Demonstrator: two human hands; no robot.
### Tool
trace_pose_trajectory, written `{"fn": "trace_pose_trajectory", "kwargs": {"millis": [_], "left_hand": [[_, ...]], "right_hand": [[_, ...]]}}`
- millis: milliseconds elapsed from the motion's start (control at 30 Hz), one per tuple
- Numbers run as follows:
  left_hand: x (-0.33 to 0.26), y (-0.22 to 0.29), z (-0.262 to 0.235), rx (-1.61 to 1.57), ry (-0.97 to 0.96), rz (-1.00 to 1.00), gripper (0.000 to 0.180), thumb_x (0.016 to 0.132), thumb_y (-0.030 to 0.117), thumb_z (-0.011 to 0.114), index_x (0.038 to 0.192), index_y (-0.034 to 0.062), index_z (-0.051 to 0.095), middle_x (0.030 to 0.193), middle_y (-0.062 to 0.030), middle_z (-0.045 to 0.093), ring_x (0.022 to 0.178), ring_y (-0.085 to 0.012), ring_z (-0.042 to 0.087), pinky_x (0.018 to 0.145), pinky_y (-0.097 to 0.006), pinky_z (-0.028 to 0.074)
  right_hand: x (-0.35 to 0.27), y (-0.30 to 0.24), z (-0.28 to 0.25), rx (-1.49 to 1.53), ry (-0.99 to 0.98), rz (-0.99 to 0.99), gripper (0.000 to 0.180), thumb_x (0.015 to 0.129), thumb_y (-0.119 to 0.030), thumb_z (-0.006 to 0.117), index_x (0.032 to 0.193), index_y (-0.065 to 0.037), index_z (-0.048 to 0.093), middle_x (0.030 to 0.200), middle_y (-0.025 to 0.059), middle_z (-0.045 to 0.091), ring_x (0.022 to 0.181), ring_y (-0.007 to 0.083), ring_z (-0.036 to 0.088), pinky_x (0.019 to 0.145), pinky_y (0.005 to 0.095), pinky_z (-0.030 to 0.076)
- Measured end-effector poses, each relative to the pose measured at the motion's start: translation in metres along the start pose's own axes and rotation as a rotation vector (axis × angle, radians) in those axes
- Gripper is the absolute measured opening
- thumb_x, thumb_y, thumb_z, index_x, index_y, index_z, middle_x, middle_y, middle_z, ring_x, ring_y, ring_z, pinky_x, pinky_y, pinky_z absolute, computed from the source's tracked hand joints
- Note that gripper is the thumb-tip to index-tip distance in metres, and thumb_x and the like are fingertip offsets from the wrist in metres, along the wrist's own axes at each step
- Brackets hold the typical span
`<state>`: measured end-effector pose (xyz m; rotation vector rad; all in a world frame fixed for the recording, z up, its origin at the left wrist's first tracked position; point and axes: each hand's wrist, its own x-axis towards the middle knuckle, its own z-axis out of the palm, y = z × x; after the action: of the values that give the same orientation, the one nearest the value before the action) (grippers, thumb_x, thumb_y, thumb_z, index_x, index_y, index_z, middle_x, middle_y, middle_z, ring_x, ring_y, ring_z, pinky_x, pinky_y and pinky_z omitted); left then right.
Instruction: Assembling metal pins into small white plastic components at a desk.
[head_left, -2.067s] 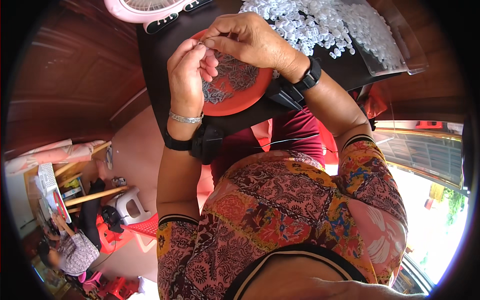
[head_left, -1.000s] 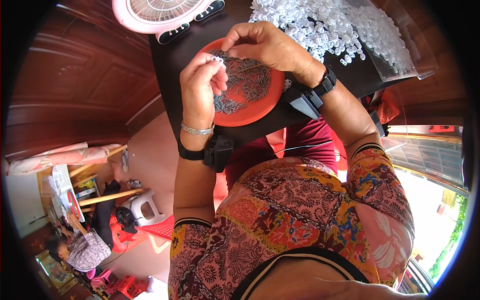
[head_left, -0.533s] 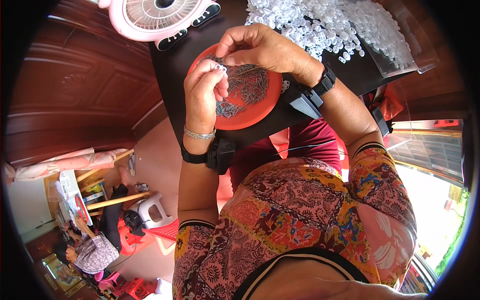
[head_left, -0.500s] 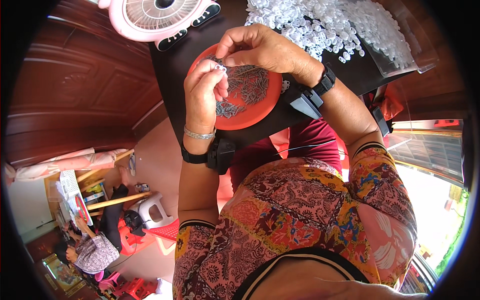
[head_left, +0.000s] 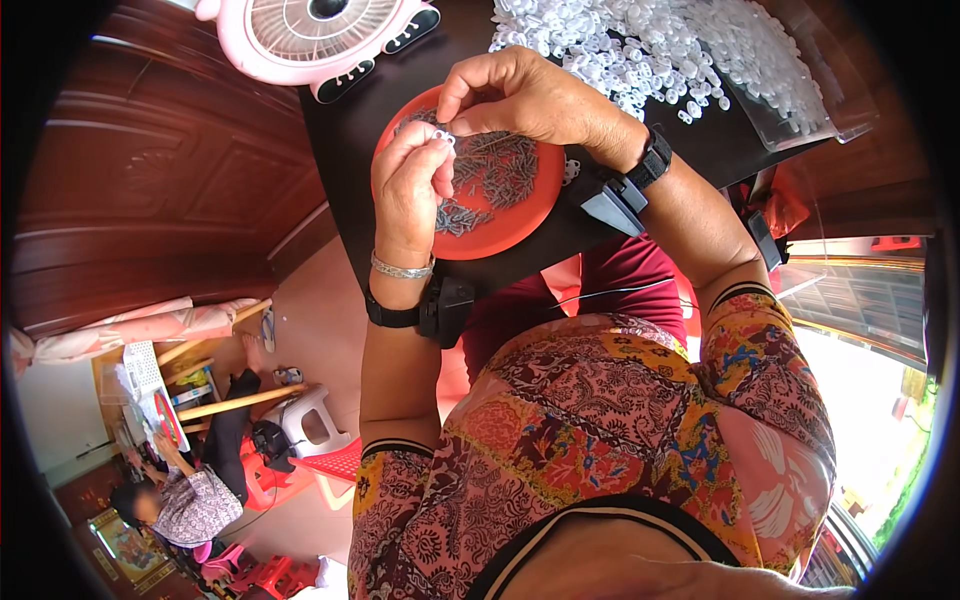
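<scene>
My left hand (head_left: 405,190) is closed, pinching a small white plastic piece with holes (head_left: 443,135) between thumb and fingertips. Against that piece, the thumb and index finger of my right hand (head_left: 530,100) come together in a pinch. What those fingertips hold, if anything, is too small to make out. Both hands are over a round orange-red basin (head_left: 545,205), which has many small grey screw-like pieces (head_left: 500,180) spread across its bottom. The left hand partly covers the basin's left side.
A pile of white plastic pieces (head_left: 640,60) covers the far right of the dark table (head_left: 350,170), beside a clear container (head_left: 790,125) of more. A pink fan (head_left: 325,45) stands far left. Further off at lower left, another person (head_left: 195,505) sits near red stools (head_left: 275,575).
Both hands stay over the basin in nearly the same pinch. My left hand has shifted very slightly to the right, still holding the white plastic piece.
</scene>
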<state>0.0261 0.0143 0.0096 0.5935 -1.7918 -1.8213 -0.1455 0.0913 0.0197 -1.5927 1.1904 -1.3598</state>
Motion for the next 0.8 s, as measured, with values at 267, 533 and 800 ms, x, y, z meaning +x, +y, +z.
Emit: {"fn": "trace_pose_trajectory", "kwargs": {"millis": [267,533,800], "left_hand": [[-0.0008,0.0035,-0.0004,-0.037,-0.012,-0.014,0.017,0.085,0.011,0.050,0.071,0.0024,0.053,0.063,-0.0002,0.047,0.051,-0.0064,0.041,0.046,-0.020,0.033],[-0.0003,-0.0002,-0.0024,-0.019,-0.022,0.018,0.016,0.086,0.011,0.051,0.072,0.0029,0.054,0.063,0.0005,0.047,0.052,-0.0063,0.042,0.047,-0.020,0.033],[-0.0013,-0.0014,-0.0011,0.015,-0.025,0.025,0.018,0.087,0.013,0.052,0.073,0.0027,0.054,0.061,0.0008,0.047,0.052,-0.0058,0.041,0.048,-0.020,0.034]], "right_hand": [[0.0000,-0.0011,0.0020,0.015,0.044,0.018,0.010,0.083,-0.002,0.066,0.093,0.000,0.066,0.085,0.0013,0.065,0.081,0.0082,0.060,0.078,0.0229,0.049],[0.0012,-0.0019,0.0018,-0.017,0.032,0.004,0.010,0.082,-0.003,0.067,0.092,0.000,0.066,0.083,0.0013,0.066,0.080,0.0081,0.061,0.078,0.0227,0.049],[0.0016,-0.0011,0.0026,-0.018,0.021,0.008,0.010,0.082,-0.002,0.067,0.092,0.000,0.066,0.083,0.0016,0.066,0.080,0.0084,0.061,0.077,0.0230,0.049]]}}
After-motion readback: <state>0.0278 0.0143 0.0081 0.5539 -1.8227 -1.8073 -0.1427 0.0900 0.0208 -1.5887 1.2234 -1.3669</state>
